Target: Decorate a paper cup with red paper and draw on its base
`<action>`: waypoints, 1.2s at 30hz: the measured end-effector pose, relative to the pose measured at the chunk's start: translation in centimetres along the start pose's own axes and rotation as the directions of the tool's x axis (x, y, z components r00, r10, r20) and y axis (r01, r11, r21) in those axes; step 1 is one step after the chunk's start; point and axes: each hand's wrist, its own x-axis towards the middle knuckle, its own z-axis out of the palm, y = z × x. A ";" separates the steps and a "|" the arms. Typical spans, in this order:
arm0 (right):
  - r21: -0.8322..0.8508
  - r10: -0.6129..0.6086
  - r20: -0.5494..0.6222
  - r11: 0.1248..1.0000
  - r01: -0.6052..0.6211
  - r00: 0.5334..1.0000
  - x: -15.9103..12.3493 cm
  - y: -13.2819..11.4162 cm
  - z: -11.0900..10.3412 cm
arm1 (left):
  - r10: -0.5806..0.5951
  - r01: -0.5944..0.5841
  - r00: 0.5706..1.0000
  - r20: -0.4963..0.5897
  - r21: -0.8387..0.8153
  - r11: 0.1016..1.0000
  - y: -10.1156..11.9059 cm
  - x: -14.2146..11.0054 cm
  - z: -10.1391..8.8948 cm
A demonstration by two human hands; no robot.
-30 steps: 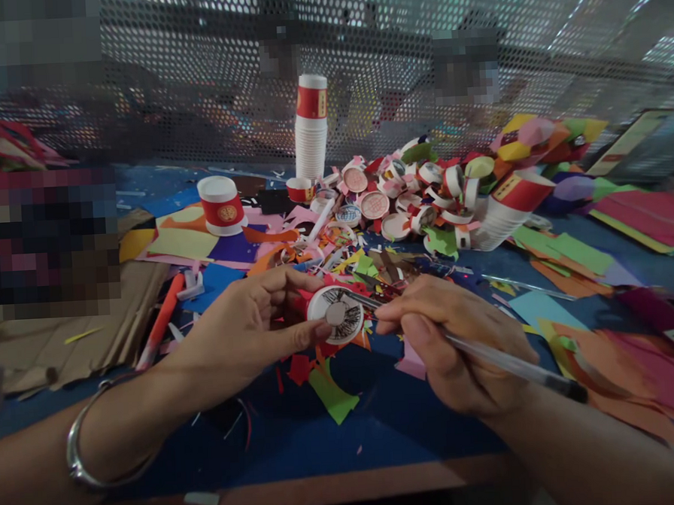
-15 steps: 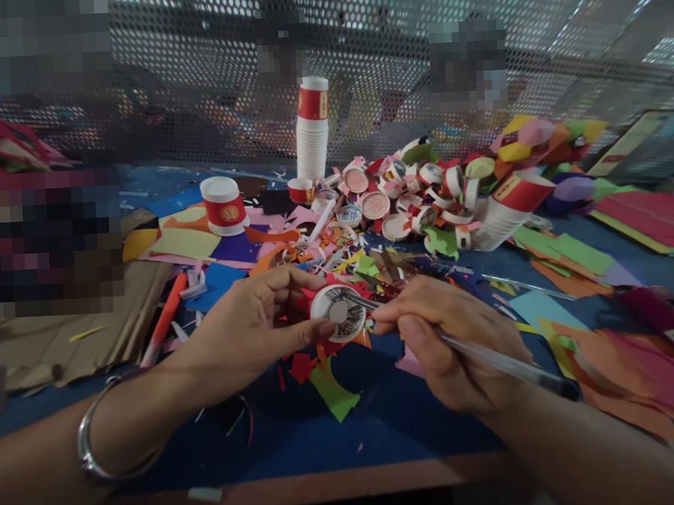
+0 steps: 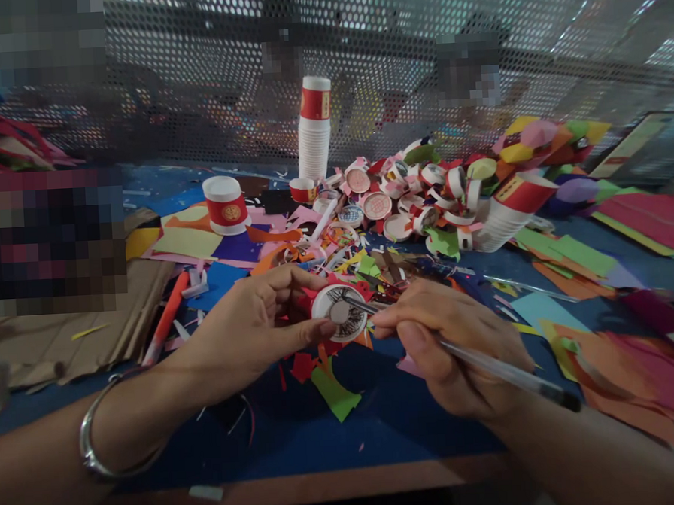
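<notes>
My left hand (image 3: 250,328) is closed around a small red paper cup (image 3: 340,312), held on its side with its white round bottom facing me. Dark pen lines ring a grey spot on that bottom. My right hand (image 3: 452,344) pinches a clear ballpoint pen (image 3: 490,369), and the pen's tip rests on the cup's bottom near its middle. Both hands hover just above the blue table (image 3: 324,434), over a litter of coloured paper scraps (image 3: 333,392). A metal bangle (image 3: 98,446) circles my left wrist.
A tall stack of white cups (image 3: 313,133) and an upturned red cup (image 3: 224,205) stand behind. A heap of cut cup bottoms and rims (image 3: 413,196) and a fallen cup stack (image 3: 509,209) lie at right. An orange marker (image 3: 165,318), brown cardboard (image 3: 64,334), paper sheets and a mesh screen (image 3: 360,55) surround the spot.
The pen tip has crept a little leftward and upward across the cup's bottom. My left hand keeps the cup almost still.
</notes>
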 end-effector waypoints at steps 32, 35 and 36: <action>0.046 -0.033 -0.002 0.998 0.033 0.999 0.0 0.1 0.2 | 0.019 -0.018 0.998 0.064 -0.006 1.000 -0.4 0.0 -0.1; 0.035 -0.015 -0.012 0.999 0.016 1.000 -0.2 0.1 0.3 | 0.015 -0.013 0.996 0.083 -0.024 1.000 -0.3 0.0 0.0; 0.035 -0.013 -0.010 0.999 0.014 1.000 -0.2 0.1 0.3 | 0.017 -0.015 0.996 0.086 -0.028 1.000 -0.3 0.0 0.0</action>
